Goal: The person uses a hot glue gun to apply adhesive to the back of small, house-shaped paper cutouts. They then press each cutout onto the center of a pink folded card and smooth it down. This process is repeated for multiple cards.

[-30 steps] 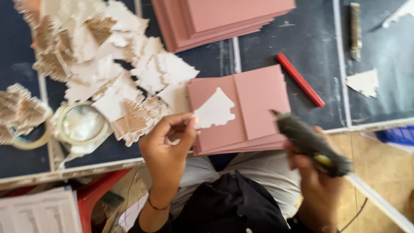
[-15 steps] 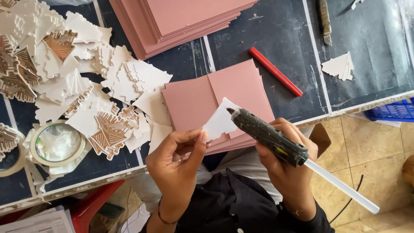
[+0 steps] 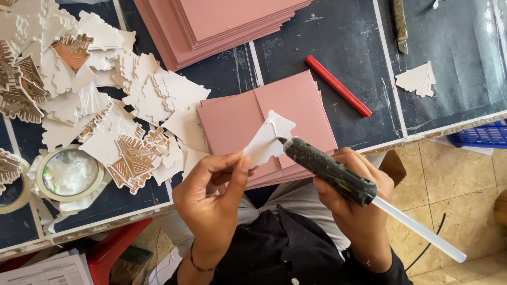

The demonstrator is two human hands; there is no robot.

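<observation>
Dark desk point(image 3: 338, 42) carries a pink card stack point(image 3: 211, 24) at its far edge, white cutouts point(image 3: 105, 79) heaped left, a red pencil point(image 3: 338, 86). Over the near edge, left hand point(image 3: 211, 198) pinches a white tree-shaped cutout point(image 3: 266, 140); right hand point(image 3: 359, 211) grips a speckled glue gun point(image 3: 330, 170), nozzle touching it.

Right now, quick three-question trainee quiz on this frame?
1. True or false: the right hand holds the glue gun.
2. What does the left hand pinch? A) red pencil B) white cutout C) tape roll
3. Where does the glue gun's tip touch?

Key: 1 true. 2 B, the white cutout. 3 The white cutout, above the pink cards; the red pencil and tape roll lie untouched.
</observation>
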